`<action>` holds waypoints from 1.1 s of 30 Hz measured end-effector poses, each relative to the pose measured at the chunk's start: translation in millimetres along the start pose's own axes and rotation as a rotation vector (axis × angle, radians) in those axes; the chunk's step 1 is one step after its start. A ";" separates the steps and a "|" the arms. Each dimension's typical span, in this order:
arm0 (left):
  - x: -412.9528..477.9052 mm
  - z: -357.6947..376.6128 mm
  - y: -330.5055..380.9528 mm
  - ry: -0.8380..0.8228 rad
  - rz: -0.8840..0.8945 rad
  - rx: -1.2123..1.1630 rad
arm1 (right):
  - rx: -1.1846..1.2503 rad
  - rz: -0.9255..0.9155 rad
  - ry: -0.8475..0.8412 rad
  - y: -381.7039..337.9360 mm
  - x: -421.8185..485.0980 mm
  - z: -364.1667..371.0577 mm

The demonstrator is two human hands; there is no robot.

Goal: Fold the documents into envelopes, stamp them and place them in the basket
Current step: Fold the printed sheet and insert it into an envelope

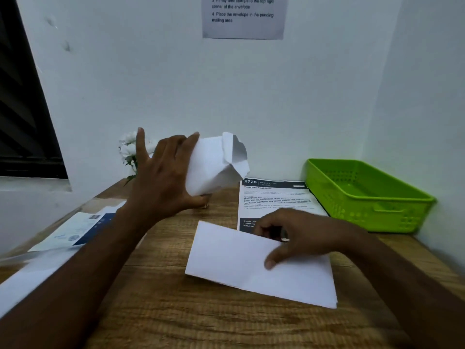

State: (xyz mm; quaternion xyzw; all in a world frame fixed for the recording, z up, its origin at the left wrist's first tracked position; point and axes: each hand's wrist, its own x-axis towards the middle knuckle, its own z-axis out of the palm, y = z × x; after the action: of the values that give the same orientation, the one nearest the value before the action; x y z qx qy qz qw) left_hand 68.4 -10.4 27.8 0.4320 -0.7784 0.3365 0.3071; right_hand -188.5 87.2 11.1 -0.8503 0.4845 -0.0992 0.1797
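Over at the far right the green basket (372,212) sat on the wooden table (163,311), only its own perforated green floor showing inside. The left hand (163,182) was up above the table, thumb and fingers clamped on a folded white envelope (214,165), its flaps loose at the top. The right hand (302,238) was down low, thumb on top and fingers curled at the far edge of a flat folded sheet (256,278), gripping it against the table. Just beyond lay a printed document (274,200) headed "2720". The wall notice (242,16) read "3 Firmly affix stamps to the top right corner of the envelope" and "4 Place the envelope in the pending mailing area".
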 end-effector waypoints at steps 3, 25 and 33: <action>0.6 -1.3 -9.7 -0.017 -0.035 -0.008 | 0.255 -0.066 0.093 7.3 -12.6 -21.3; -5.9 9.7 -9.3 -0.130 0.158 -0.033 | 0.240 0.015 0.711 59.0 -16.8 -31.2; -10.5 18.7 10.2 -0.154 0.304 -0.039 | 0.103 0.105 0.687 67.2 -13.1 -27.2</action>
State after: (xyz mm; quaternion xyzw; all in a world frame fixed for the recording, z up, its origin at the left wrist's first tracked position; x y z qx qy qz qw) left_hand 60.5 -16.2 6.2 0.3279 -0.8623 0.3299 0.2003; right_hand -257.4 61.6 9.1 -0.7311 0.5541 -0.3944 0.0538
